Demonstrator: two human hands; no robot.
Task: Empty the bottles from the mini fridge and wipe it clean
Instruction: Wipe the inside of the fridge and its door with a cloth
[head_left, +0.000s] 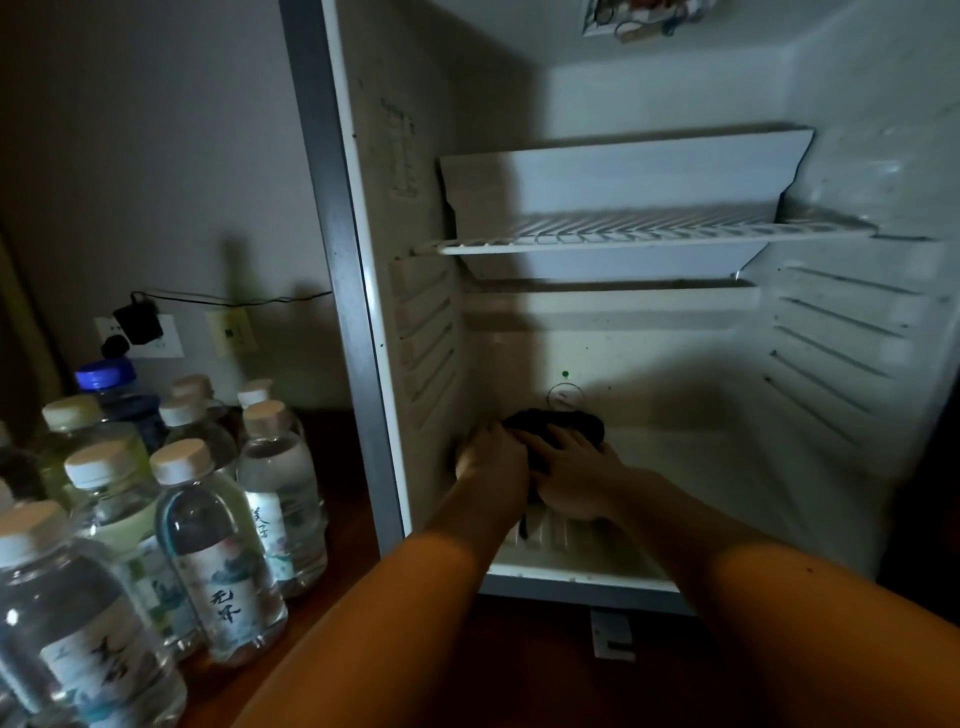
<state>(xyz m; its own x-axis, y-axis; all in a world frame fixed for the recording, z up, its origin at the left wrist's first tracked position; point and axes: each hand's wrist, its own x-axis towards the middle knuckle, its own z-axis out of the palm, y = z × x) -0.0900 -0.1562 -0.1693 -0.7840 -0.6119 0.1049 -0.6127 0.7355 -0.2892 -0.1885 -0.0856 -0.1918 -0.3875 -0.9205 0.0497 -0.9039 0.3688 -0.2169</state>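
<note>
A cluster of bottles (218, 551) stands on the dark wooden floor (519, 675) at the far left, outside the fridge. Most are clear water bottles with pale caps and printed labels; 1 darker bottle with a blue cap (105, 375) stands at the back of the group. Behind them, on the grey wall (156, 156), a white socket plate carries a black plug adapter (137, 321) whose thin cable runs off to the right, and a second, yellowish plate sits just beside it.

Next comes the mini fridge (343, 260), open, its grey frame edge upright and its white interior holding no bottles. A white wire shelf (649, 234) spans the cavity about halfway up, under a slanted white panel. Both side walls have ribbed shelf slots, and the lining is speckled with small dark spots.

Low in the cavity, on the raised step at the back of the fridge floor, lies a dark cloth (558, 423), bunched up. The left hand (493, 460) sits at the cloth's left edge with its fingers bent down over it, close to the left wall; whether they truly grip the cloth is hard to tell in the dim light. The right hand (576, 480) lies just beside it, touching it, with fingers spread fairly flat and pressing down on the cloth. Both bare forearms reach in from the bottom of the view.
</note>
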